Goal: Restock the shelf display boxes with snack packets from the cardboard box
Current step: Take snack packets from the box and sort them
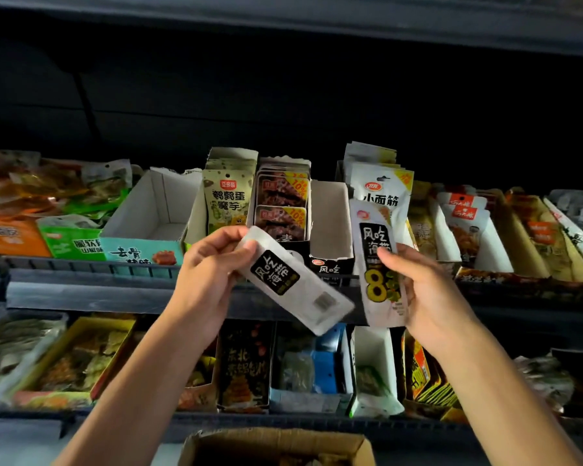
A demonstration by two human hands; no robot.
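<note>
Left hand: fingers curled round the upper end of a white snack packet with a black label; packet tilted, lower end pointing down to the right, held in front of the upper shelf rail.

Right hand: fingers and thumb pinch a second white packet of the same kind, upright, its face showing a black label and a yellow figure 8. The two packets are near each other, not touching.

Empty black display box: on the upper shelf, directly behind and between the two packets; white inside, no packets visible in it.

Neighbouring display boxes, upper shelf: one with speckled green-white packets, one with dark packets marked 10%, both to the left of the empty box; a stack of white packets to its right; an empty teal-fronted box further left.

Lower shelf: assorted boxes and packets, dim.

Cardboard box: bottom centre, flaps open, below both forearms; contents hard to make out.
</note>
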